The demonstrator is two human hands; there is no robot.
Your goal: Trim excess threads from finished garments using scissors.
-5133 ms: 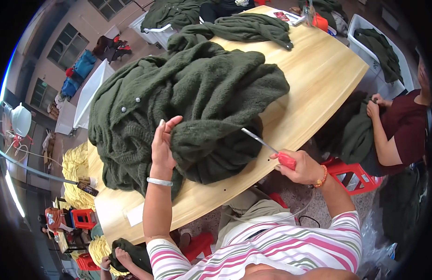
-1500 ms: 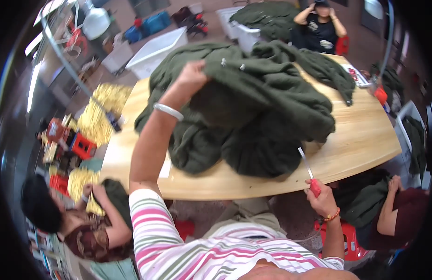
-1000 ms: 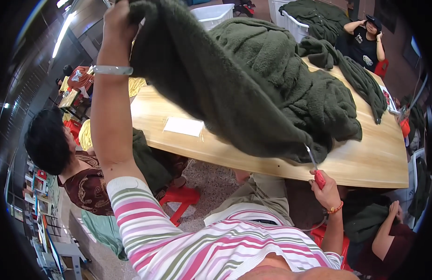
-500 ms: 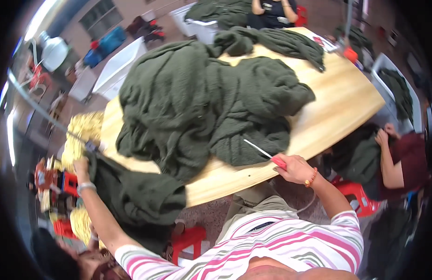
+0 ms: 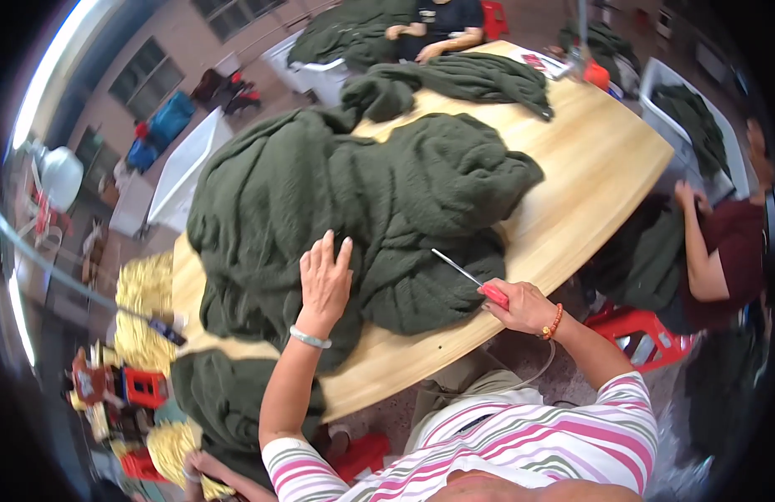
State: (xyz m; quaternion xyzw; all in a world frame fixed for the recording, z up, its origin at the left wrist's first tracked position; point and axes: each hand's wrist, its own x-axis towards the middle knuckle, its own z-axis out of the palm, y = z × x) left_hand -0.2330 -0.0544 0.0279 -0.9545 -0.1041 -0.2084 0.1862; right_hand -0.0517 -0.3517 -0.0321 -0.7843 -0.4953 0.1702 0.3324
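A big heap of dark green fleecy fabric (image 5: 270, 192) covers the left and middle of a pale wooden table (image 5: 605, 192). My left hand (image 5: 324, 280) lies on the near side of this heap, fingers stretched out and holding nothing. To the right, over the table's near edge, my right hand (image 5: 525, 309) is closed round a red-handled tool with a thin metal shaft (image 5: 458, 266). The shaft points up and left, over the fabric; whether its tip touches is hard to tell. A pale cord (image 5: 544, 364) hangs below my right wrist. More dark green fabric (image 5: 228, 389) droops off the table's near left edge.
Behind the table a person (image 5: 446, 29) sits near white bins (image 5: 324, 79) of green fabric. Another person (image 5: 722, 251) handles green fabric at right, by a red stool (image 5: 647, 335). Yellow fabric (image 5: 145, 309) is piled at left, near a thin slanting rod (image 5: 78, 263).
My left hand has let go of the fabric at the left edge and moved right onto the heap. That fabric now hangs lower. My right hand keeps hold of the red-handled tool.
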